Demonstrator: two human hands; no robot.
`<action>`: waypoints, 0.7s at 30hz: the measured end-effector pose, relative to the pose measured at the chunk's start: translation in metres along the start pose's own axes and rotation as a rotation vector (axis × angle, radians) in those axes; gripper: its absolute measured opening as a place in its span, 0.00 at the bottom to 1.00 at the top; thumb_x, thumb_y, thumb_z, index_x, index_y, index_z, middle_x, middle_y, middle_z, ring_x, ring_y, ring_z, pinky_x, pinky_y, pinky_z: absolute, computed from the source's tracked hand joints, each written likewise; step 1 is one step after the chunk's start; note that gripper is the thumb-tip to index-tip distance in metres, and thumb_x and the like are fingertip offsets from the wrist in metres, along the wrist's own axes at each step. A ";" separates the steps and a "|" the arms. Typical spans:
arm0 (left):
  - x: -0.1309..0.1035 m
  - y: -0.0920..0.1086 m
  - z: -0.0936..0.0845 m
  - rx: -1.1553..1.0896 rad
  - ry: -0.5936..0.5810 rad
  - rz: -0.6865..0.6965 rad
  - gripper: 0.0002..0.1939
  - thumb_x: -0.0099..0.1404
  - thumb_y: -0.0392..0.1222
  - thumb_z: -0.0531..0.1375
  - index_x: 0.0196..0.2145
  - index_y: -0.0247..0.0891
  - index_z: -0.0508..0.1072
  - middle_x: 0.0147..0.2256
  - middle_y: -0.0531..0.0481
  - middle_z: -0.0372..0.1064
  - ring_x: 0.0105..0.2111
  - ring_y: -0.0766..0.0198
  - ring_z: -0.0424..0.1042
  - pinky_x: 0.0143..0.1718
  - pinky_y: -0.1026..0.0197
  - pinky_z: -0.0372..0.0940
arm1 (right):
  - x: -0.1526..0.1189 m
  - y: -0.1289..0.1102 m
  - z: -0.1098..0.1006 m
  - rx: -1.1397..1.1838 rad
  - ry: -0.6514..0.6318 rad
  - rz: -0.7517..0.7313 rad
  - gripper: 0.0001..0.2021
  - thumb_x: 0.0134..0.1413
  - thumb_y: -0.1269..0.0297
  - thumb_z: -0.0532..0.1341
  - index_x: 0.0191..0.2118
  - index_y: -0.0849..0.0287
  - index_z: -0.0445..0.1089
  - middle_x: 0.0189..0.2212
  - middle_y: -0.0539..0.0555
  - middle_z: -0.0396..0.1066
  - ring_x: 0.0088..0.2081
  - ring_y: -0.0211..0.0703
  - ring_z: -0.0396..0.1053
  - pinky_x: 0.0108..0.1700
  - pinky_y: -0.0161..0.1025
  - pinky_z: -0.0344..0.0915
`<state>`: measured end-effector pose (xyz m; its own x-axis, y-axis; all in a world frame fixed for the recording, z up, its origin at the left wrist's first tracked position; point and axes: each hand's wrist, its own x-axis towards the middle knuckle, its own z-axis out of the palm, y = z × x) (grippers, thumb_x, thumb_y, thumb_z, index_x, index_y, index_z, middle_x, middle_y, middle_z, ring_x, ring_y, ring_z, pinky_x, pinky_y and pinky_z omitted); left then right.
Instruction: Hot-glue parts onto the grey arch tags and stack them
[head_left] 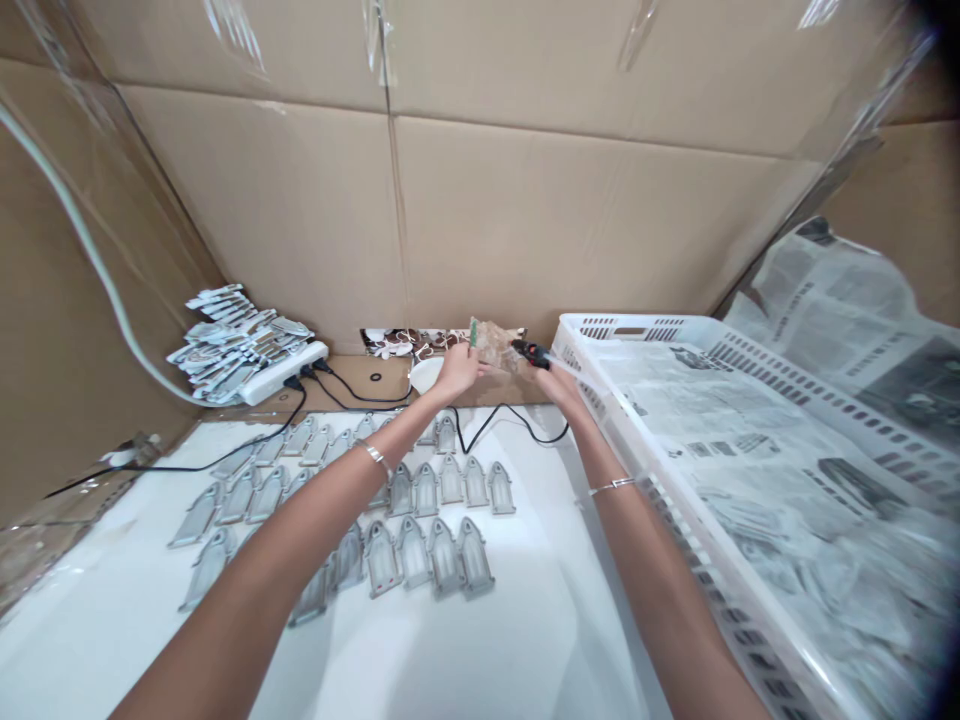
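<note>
the small clear bag point(495, 343) is far off and blurry, so i can't see what's inside. my left hand point(456, 372) pinches its near edge at the back of the table point(525, 640). my right hand point(559, 382) grips a black glue gun point(531, 352), both arms stretched out.

Brown cardboard sheets point(525, 200) wall in the workplace at the back and on both sides, their seams sealed with clear tape that catches the light. Below them lies a white surface point(465, 650), evenly lit. A white cable point(90, 260) curves down the left cardboard wall toward the far left corner of the surface. At the right edge stands a white slotted plastic crate point(592, 345) lined with newspaper point(847, 300) that spills over its far rim
</note>
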<state>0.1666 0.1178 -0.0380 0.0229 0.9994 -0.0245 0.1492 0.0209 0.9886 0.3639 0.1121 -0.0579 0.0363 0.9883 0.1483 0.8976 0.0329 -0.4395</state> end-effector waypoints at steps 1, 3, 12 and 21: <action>-0.007 0.005 -0.011 -0.008 0.012 0.023 0.10 0.74 0.35 0.49 0.41 0.30 0.69 0.34 0.41 0.75 0.37 0.59 0.80 0.38 0.62 0.72 | -0.003 -0.004 -0.005 0.065 0.026 -0.014 0.24 0.56 0.60 0.49 0.51 0.65 0.74 0.39 0.59 0.77 0.37 0.49 0.73 0.37 0.38 0.67; -0.023 0.014 -0.035 -0.026 0.035 0.082 0.11 0.74 0.34 0.47 0.41 0.31 0.67 0.33 0.45 0.74 0.36 0.60 0.80 0.39 0.62 0.72 | -0.009 -0.016 -0.014 0.197 0.077 -0.033 0.25 0.53 0.60 0.49 0.51 0.65 0.74 0.33 0.56 0.76 0.32 0.46 0.70 0.33 0.37 0.66; -0.127 0.036 -0.095 0.421 0.285 0.553 0.12 0.74 0.43 0.48 0.40 0.38 0.69 0.33 0.46 0.77 0.38 0.58 0.79 0.37 0.63 0.67 | -0.050 -0.088 -0.043 0.669 0.306 -0.053 0.19 0.45 0.59 0.58 0.43 0.57 0.77 0.28 0.50 0.72 0.32 0.46 0.67 0.37 0.40 0.63; -0.151 0.040 -0.099 0.781 0.339 0.626 0.17 0.75 0.42 0.45 0.50 0.35 0.69 0.36 0.43 0.77 0.34 0.56 0.76 0.35 0.61 0.62 | -0.072 -0.109 -0.053 0.296 0.454 -0.368 0.15 0.49 0.64 0.55 0.42 0.55 0.73 0.36 0.56 0.76 0.39 0.52 0.71 0.41 0.41 0.63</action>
<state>0.0709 -0.0298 0.0198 0.0565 0.7834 0.6190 0.8037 -0.4035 0.4373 0.2866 0.0293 0.0264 -0.0104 0.7455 0.6665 0.7300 0.4611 -0.5044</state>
